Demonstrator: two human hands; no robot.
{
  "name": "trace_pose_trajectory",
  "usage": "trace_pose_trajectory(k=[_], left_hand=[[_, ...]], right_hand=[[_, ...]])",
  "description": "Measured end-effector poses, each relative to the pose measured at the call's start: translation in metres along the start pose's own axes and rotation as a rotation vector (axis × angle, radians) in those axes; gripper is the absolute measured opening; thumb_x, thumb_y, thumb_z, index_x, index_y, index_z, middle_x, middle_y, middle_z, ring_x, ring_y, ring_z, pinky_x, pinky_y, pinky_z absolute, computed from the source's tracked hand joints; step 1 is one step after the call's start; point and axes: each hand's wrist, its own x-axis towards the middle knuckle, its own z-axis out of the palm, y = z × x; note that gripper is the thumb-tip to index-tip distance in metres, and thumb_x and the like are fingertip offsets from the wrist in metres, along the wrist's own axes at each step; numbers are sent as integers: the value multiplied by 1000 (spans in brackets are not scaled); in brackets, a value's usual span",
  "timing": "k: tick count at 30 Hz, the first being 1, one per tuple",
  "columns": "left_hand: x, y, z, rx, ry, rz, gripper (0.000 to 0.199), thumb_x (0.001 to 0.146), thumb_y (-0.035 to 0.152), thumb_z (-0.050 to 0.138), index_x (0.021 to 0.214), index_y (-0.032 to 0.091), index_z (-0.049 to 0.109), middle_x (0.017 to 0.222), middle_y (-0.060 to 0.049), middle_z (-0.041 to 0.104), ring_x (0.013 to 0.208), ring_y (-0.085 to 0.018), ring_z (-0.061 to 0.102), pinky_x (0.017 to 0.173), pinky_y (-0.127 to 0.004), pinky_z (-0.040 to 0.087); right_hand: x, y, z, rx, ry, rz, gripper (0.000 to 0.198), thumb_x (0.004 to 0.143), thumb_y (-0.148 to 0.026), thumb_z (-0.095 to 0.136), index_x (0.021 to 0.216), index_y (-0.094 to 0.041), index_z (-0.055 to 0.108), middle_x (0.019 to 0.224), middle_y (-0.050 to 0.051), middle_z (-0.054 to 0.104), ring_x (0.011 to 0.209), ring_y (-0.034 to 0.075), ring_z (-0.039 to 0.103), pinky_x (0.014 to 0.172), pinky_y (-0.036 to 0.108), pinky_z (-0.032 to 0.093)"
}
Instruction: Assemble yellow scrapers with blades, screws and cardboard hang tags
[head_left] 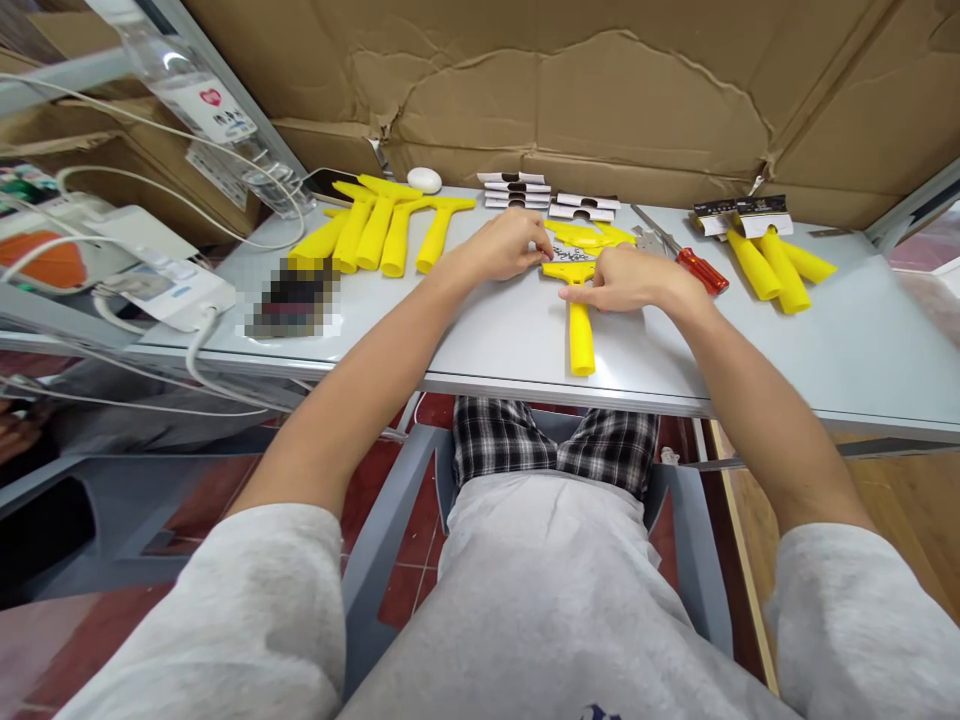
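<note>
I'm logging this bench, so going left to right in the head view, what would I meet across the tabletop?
White box with cables, cluster of yellow handles, left hand, yellow tool, right hand, red screwdriver handle, three yellow pieces toward the right end.

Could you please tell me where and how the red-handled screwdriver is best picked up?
Probably by its thick red handle, from above and the near right: the screwdriver lies on the table with handle nearer the person, thin shaft pointing away leftward.
</note>
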Motion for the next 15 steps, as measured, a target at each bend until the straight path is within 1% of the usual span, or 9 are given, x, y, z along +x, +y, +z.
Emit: trace_pose_trajectory(k=[2,4,7,10,13,15], left_hand=[[0,0,0,-2,0,-9,31,98,21,71,115,25,97,121,-13,85,113,-33,78,106,-48,60],[0,2,-1,-10,-4,-15,31,98,22,71,116,25,97,123,-13,86,116,-34,79,108,-49,60],[-1,5,-2,-12,-9,-25,31,99,24,72,116,26,98,124,-13,87,118,-34,79,108,-48,60],[-2,10,-4,4,-13,-41,32,100,24,72,116,26,98,125,-13,87,118,-33,79,105,-48,59],[-3,15,-5,13,-27,-60,32,100,24,72,117,25,99,126,-14,86,117,-34,78,105,-48,58],[-3,17,-6,6,-30,-63,30,100,26,73,117,25,98,127,-14,86,118,-34,78,105,-48,58]], right_hand=[[2,-1,3,1,25,-20,89,109,-93,56,76,-11,69,67,12,53,76,16,58,88,37,52],[7,3,7,28,40,-22,86,107,-92,60,76,-12,71,66,12,54,74,16,59,89,37,54],[16,16,14,113,30,-76,84,104,-92,65,79,-13,75,68,12,62,70,15,61,81,35,54],[25,27,21,185,42,-151,88,100,-98,67,79,-13,76,66,12,61,67,14,61,76,32,53],[26,26,24,213,59,-154,87,99,-97,71,79,-13,75,63,11,58,70,15,62,80,34,58],[19,19,21,224,51,-104,80,101,-89,74,79,-12,75,65,11,59,74,16,64,87,35,59]])
